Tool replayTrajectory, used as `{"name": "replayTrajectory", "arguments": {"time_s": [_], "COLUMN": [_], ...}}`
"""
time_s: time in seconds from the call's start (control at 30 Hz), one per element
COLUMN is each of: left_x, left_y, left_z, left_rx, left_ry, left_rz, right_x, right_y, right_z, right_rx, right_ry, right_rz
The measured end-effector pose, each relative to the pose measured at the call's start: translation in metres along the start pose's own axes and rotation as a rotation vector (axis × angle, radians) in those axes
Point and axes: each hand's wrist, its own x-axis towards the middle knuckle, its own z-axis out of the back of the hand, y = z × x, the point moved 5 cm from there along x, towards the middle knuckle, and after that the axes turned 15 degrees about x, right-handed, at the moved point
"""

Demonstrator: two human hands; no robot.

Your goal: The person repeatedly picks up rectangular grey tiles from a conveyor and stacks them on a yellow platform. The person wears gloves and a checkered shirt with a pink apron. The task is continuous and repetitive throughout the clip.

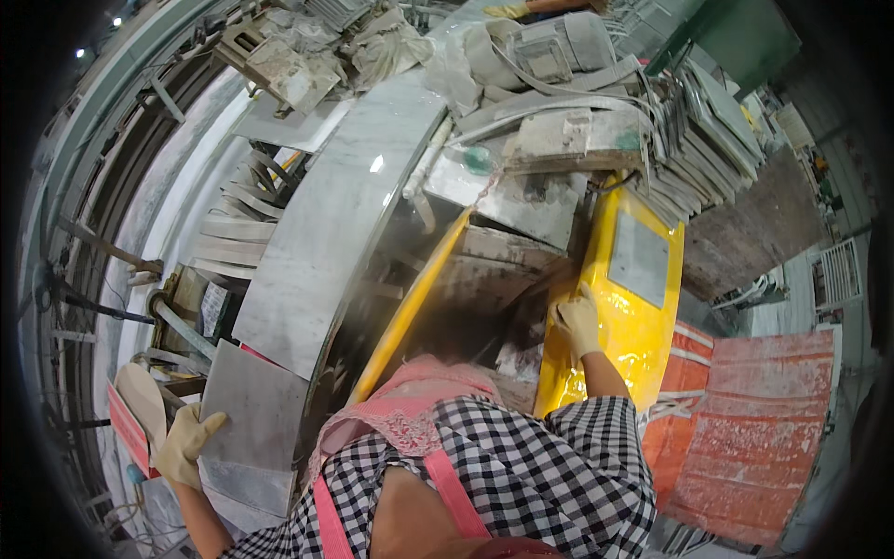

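- While I look down from the head view, my left hand [186, 445], gloved, is clamped on the left edge of a flat grey stone tile [253, 424]; the tile lies to that hand's right, thumb over its face.
- Its long axis runs up and away from me, toward the long curved marble slab [328, 228] just above it.
- Farther right, my right hand [577, 323] rests open, fingers spread on the yellow panel [626, 321], holding nothing; the left is plainly nearer the tile.

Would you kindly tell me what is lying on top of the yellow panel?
A flat grey slab lies on the yellow panel, and the gloved right hand rests on its edge. Beneath them is hidden.
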Motion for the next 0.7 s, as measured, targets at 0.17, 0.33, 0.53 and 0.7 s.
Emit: {"name": "replayTrajectory", "arguments": {"time_s": [0.17, 0.33, 0.53, 0.7], "left_x": [-0.050, -0.015, 0.121, 0.149], "left_y": [-0.040, -0.047, -0.184, -0.366], "left_z": [0.046, 0.070, 0.003, -0.172], "left_rx": [0.094, -0.371, -0.408, -0.478], "left_ry": [-0.255, -0.531, -0.622, 0.000], "left_rz": [-0.081, -0.131, -0.272, -0.574], "right_x": [0.022, 0.048, 0.047, 0.012], "right_y": [0.017, 0.041, 0.060, 0.051], "right_z": [0.035, 0.050, 0.086, 0.093], "right_rx": [0.444, 0.814, 1.365, 2.187], "right_ry": [-0.180, -0.089, -0.081, -0.199], "right_rz": [0.023, -0.089, -0.268, -0.359]}}
